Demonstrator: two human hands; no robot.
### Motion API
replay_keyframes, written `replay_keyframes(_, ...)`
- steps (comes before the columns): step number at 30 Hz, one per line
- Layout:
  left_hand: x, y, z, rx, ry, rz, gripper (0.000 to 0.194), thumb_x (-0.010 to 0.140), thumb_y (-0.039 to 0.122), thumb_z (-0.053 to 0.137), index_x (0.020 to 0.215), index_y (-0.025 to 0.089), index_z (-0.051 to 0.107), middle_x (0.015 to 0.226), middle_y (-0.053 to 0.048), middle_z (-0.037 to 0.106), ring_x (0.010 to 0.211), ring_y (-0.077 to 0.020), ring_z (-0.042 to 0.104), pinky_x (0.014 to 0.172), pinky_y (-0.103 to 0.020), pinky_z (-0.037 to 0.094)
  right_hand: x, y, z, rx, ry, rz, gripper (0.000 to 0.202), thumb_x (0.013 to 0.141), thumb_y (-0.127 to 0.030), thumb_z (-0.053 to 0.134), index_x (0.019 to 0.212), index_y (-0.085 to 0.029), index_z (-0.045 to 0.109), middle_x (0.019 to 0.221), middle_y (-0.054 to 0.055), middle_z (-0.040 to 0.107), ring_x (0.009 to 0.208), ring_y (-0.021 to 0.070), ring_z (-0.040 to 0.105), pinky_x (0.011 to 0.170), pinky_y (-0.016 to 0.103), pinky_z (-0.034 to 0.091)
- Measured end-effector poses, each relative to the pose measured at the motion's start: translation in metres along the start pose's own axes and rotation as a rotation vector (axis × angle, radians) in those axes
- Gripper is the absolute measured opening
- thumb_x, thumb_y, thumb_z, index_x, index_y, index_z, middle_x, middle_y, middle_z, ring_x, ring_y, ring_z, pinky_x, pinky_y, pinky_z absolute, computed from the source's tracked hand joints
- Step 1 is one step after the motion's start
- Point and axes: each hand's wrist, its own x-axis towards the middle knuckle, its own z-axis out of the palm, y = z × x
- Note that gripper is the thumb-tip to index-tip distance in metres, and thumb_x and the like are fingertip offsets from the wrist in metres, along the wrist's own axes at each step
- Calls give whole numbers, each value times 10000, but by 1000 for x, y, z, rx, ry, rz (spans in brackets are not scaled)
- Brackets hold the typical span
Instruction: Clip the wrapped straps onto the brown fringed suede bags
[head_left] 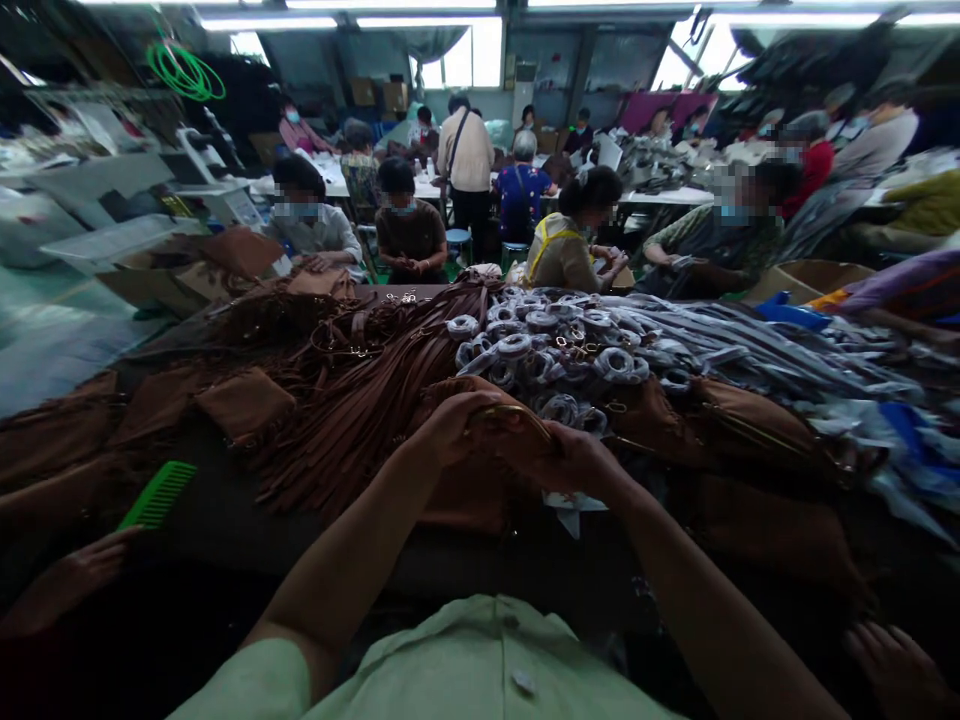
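Note:
Both my hands are raised over the middle of the dark table, gripping a brown bag (pixel 469 495) with a gold-coloured curved edge that looks like a zip. My left hand (pixel 456 425) is closed on its upper left side. On the right end of the same edge, my right hand (pixel 581 458) is closed too, its fingertips partly hidden. Just behind lie long brown straps (pixel 375 400) in a fanned heap. Beyond my right hand sit wrapped strap coils (pixel 517 345) in pale plastic, with small gold-coloured metal rings among them.
At the left, a co-worker's hand (pixel 90 560) holds a green comb (pixel 159 495). Another person's hand (pixel 896 655) rests at the lower right. Brown bags (pixel 247 400) lie left and right on the table (pixel 300 545). Several people sit opposite, beyond the heaps.

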Motion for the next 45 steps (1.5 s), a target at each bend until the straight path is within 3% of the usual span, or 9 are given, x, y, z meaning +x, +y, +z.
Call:
replay_keyframes(5,-11,-2,-8,22,106,48,225,782,228,506,764,36,622,686,-112,681,623,-154,643,655,-259,513,4,8,19,-26,52,-86,539,704,-312,640,1217,-204,514,1035,13,643,882,158,583,740,223,420)
replay_keyframes(9,-36,-19,-35,100,130,111,156,702,227,600,696,72,619,651,-86,666,653,-186,643,679,-288,503,1,31,58,-177,71,-98,319,786,-196,513,1095,-193,594,1043,54,632,970,168,551,829,254,414)
replay_keyframes(15,-78,-56,-124,218,198,-16,237,565,266,657,739,107,628,688,-52,642,635,-160,600,637,-269,467,-10,46,110,-330,200,-142,319,846,-206,435,1138,-192,561,1090,92,595,1038,229,492,934,342,366)
replay_keyframes(20,-99,-111,-204,513,432,-241,190,509,260,674,565,117,562,512,9,548,500,-104,513,490,-205,348,-24,60,172,-398,35,-84,372,748,-113,457,1081,-208,592,1009,78,600,1006,227,514,890,318,399)
replay_keyframes(23,-99,-139,-233,545,435,-317,178,512,261,654,581,116,578,531,0,582,519,-111,540,496,-199,336,-28,76,197,-374,4,22,377,702,-134,470,1055,-190,590,1027,85,590,1005,234,528,871,321,416)
replay_keyframes(29,-87,-156,-259,488,452,-319,192,502,274,667,571,120,575,525,3,582,499,-112,539,535,-233,404,-21,93,204,-38,-17,409,383,633,-307,555,982,-152,588,929,104,640,877,252,610,773,342,471)
replay_keyframes(32,-84,-159,-267,469,434,-348,184,480,246,689,545,123,568,508,15,565,488,-103,522,529,-230,409,-17,94,203,319,-54,600,477,504,-389,681,919,-164,608,878,90,672,865,271,631,752,344,496)
replay_keyframes(37,-83,-161,-274,485,418,-369,161,468,198,694,492,130,551,479,21,543,470,-102,505,503,-229,406,-31,99,210,926,-10,861,518,501,-514,695,903,-195,625,866,76,698,788,244,664,703,339,523)
replay_keyframes(45,-77,-160,-285,428,363,-430,172,480,211,702,579,124,591,546,1,594,504,-116,540,521,-235,431,-38,100,216,800,35,925,434,498,-505,714,777,-177,662,711,78,683,654,210,651,617,302,501)
